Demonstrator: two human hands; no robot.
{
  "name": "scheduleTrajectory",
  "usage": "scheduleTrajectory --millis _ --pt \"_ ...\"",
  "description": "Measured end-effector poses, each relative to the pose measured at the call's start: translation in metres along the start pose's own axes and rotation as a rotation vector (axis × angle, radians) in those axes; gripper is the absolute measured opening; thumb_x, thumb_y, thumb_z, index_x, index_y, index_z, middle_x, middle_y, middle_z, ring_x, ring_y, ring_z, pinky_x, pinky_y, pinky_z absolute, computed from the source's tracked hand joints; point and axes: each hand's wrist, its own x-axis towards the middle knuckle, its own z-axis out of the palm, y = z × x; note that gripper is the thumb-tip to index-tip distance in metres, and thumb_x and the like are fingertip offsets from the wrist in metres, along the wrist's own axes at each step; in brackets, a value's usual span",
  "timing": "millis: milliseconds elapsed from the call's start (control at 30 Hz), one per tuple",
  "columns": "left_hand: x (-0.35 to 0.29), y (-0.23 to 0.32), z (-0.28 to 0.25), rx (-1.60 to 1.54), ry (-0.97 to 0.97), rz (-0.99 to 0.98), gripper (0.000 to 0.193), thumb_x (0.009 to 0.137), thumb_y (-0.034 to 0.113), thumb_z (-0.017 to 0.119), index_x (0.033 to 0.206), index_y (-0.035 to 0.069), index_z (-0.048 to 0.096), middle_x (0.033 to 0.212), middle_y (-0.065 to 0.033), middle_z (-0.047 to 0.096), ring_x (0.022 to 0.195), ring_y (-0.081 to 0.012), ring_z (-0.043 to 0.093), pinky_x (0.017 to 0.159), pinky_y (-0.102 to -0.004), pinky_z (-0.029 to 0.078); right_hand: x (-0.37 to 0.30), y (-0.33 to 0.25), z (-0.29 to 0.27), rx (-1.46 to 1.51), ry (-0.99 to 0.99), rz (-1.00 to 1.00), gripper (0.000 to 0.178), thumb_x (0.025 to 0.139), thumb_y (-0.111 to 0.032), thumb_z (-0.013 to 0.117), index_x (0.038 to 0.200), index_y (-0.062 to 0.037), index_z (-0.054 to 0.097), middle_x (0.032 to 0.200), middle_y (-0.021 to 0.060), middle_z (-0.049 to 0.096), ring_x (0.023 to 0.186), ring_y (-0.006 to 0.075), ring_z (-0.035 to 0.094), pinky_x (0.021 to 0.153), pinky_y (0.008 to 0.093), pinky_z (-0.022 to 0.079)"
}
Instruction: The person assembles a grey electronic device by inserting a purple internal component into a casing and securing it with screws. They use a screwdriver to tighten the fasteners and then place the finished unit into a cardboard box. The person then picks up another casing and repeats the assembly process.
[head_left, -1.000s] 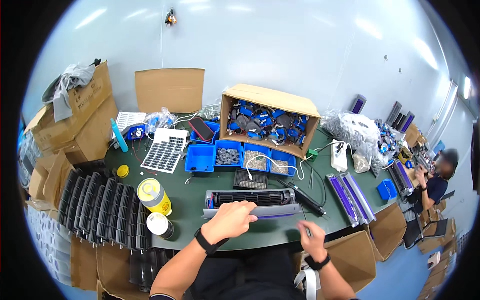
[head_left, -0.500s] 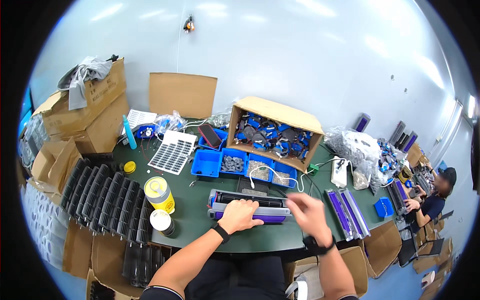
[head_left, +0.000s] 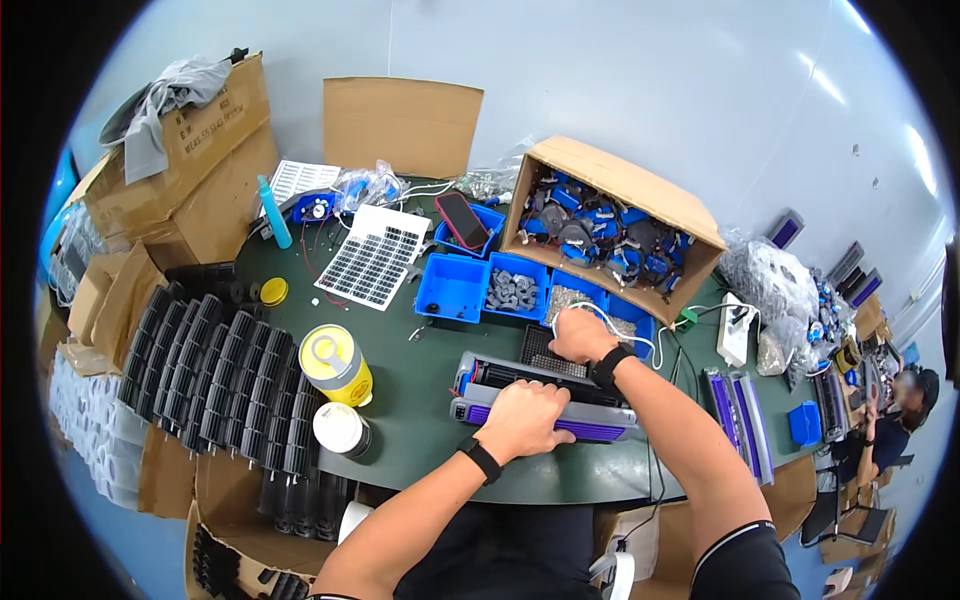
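Note:
On the bench in front of me lies a long grey and purple vacuum-head-like housing (head_left: pixel 600 425) with a black roller along its opening. My left hand (head_left: pixel 525 418) rests across its middle, fingers over the far side and thumb on the near face, closed on it. Beyond the housing, my right hand (head_left: pixel 582 335) reaches over a black mesh tray (head_left: pixel 540 350), at the edge of a blue bin of small metal parts (head_left: pixel 568 298). Its fingers are bunched and point down; whatever they hold is hidden. A white cable (head_left: pixel 625 335) loops beside that hand.
Black rollers (head_left: pixel 215 370) are stacked at left, near a yellow-lidded canister (head_left: pixel 336 365) and a white-lidded jar (head_left: pixel 341 430). A tilted carton (head_left: pixel 640 185) of blue and grey parts stands behind the bins. Purple housings (head_left: pixel 738 425) lie at right; another person (head_left: pixel 890 420) sits beyond.
My right hand has moved away from the housing's right end, left and forward to the mesh tray and bin. My left hand stays on the housing. The whole view has shifted and tilted.

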Motion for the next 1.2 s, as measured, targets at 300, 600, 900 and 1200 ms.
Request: scheduleTrajectory --millis 300,600,900,1200 --pt "-0.007 -0.011 -0.009 0.015 0.001 -0.045 0.058 0.078 0.054 0.086 0.094 0.002 0.068 0.091 -0.0188 0.074 0.085 -0.0381 0.074 0.080 -0.0473 0.057 -0.142 0.013 -0.060 1.006 0.280 -0.109 0.014 0.097 -0.009 0.076 0.098 0.0052 0.075 0.079 0.0069 0.075 0.065 0.0104 0.070 0.061 0.0250 0.058" --pt "-0.005 -0.004 -0.001 0.076 -0.015 -0.018 0.064 0.080 0.060 0.082 0.100 0.002 0.067 0.094 -0.0171 0.074 0.089 -0.0355 0.074 0.082 -0.0459 0.057 -0.223 0.042 0.046 1.121 0.522 0.124 0.010 0.099 0.000 0.072 0.107 0.0050 0.075 0.091 0.0091 0.076 0.078 0.0144 0.075 0.072 0.0290 0.062" --pt "-0.002 -0.004 -0.001 0.037 -0.021 -0.028 0.061 0.080 0.057 0.084 0.098 0.002 0.067 0.093 -0.0165 0.074 0.089 -0.0354 0.073 0.081 -0.0453 0.056 -0.222 0.040 0.038 0.569 0.656 -0.012 0.009 0.094 0.006 0.070 0.101 0.0045 0.075 0.085 0.0126 0.071 0.070 0.0188 0.071 0.064 0.0322 0.055" --pt "-0.003 -0.005 0.002 0.012 0.003 -0.018 0.053 0.081 0.051 0.084 0.094 0.004 0.066 0.093 -0.0151 0.073 0.091 -0.0340 0.074 0.084 -0.0451 0.057 -0.218 0.028 0.038 0.593 0.667 0.070 0.008 0.090 0.007 0.071 0.097 0.0039 0.074 0.089 0.0170 0.069 0.072 0.0341 0.067 0.067 0.0399 0.053"
